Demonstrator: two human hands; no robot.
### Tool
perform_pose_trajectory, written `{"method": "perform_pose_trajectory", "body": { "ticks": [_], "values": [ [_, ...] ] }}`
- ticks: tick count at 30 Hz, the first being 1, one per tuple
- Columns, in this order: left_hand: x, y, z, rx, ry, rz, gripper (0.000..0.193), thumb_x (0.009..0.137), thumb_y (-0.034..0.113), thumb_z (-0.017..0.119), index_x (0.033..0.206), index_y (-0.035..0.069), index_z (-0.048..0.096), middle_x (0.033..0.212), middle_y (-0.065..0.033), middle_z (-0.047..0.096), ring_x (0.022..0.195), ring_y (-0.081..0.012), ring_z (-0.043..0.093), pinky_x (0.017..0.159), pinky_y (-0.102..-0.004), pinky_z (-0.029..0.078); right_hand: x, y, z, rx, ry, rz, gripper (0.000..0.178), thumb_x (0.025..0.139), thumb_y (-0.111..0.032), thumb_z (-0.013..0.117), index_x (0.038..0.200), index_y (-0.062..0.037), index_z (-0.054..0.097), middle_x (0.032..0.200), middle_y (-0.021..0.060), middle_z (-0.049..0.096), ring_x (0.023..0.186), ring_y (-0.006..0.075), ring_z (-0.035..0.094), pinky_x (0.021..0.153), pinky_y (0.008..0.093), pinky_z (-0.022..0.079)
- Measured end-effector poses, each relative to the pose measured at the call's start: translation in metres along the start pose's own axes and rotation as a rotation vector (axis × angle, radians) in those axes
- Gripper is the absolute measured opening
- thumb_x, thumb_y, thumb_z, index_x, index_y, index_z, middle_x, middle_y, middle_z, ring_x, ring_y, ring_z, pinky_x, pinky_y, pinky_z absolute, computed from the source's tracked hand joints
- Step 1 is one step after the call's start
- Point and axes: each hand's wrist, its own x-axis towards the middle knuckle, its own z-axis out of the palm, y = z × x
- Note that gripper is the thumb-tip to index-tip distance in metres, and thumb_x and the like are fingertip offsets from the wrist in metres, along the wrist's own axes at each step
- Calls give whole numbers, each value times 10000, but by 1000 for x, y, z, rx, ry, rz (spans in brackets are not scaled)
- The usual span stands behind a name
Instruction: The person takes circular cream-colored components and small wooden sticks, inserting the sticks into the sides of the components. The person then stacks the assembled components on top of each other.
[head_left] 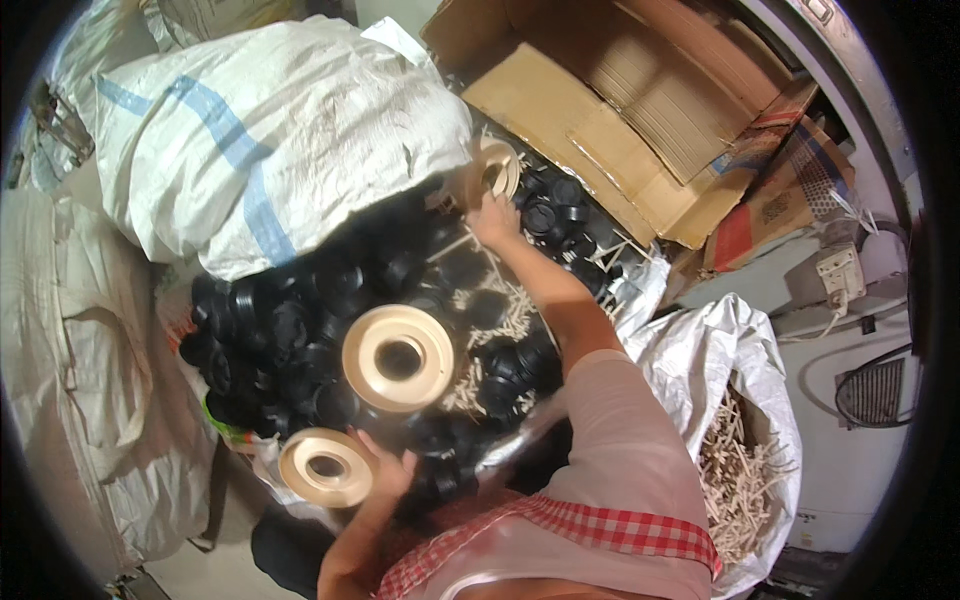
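Note:
At the lower left my left hand [388, 468] holds the right edge of a cream ring-shaped part [297, 468] with a round hole; one finger or the thumb sticks out. My right arm reaches forward, and the right hand [494, 222] is closed on a similar cream ring-shaped part [509, 172], partly hidden by the fingers. Between the hands another cream ring [365, 362] lies flat on a heap of black round plastic parts [300, 330]. Thin cream sticks [510, 320] are scattered over the heap.
A stuffed white woven sack [340, 120] with a blue stripe stands beyond the heap. Open cardboard boxes [600, 130] are at the far right. A white sack [765, 350] of cream sticks stands on the right, near a wall socket [840, 272]. Another pale sack [70, 370] is at left.

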Motion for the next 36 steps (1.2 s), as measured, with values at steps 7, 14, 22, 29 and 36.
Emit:
{"method": "perform_pose_trajectory", "body": {
  "ticks": [7, 14, 22, 29, 36],
  "values": [
    [-1, -10, 13, 93, -17, 6, 1133, 692, 420, 645, 1356, -158, -68, 1432, -369, -21, 1334, -512, 32, 1091, -553, 27, 65, 23, 0, 82, 331, -248, 596, 711, 62, 558, 1269, -110, 435, 1270, 139, 415, 1202, 399, 364, 964, 481, 366],
    [-4, -14, 18, 0, 63, 110, 1103, 721, 389, 645, 1357, -151, -75, 1430, -372, -23, 1329, -518, 40, 1091, -552, 55, -97, 19, 32, 779, 420, -303, 328, 784, -106, 634, 1068, 27, 537, 1020, 161, 541, 932, 264, 544, 840, 378, 442],
    [3, 7, -8, -38, 70, 160, 1025, 769, 404, 611, 1361, -166, -2, 1391, -413, 100, 1308, -530, 123, 1093, -541, 83, -213, -12, -19, 454, -142, -937, 672, 704, -254, 722, 1273, -39, 437, 1310, 195, 422, 1226, 342, 371, 988, 468, 324],
    [5, 6, -18, -64, -420, -108, 834, 826, 479, 512, 1311, -151, 260, 1347, -343, 311, 1250, -453, 331, 1070, -514, 208, -126, 90, -24, -604, -106, -554, 651, 776, -458, 611, 1354, -250, 396, 1432, 90, 315, 1367, 322, 159, 1015, 578, 262],
    [2, -12, -8, -102, -313, 53, 812, 833, 479, 515, 1328, -115, 265, 1368, -309, 305, 1270, -431, 304, 1082, -492, 190, -76, 187, -72, -511, -288, 255, 513, 803, -401, 576, 1249, -151, 529, 1287, 109, 516, 1171, 282, 514, 960, 425, 417]
  ]
}}
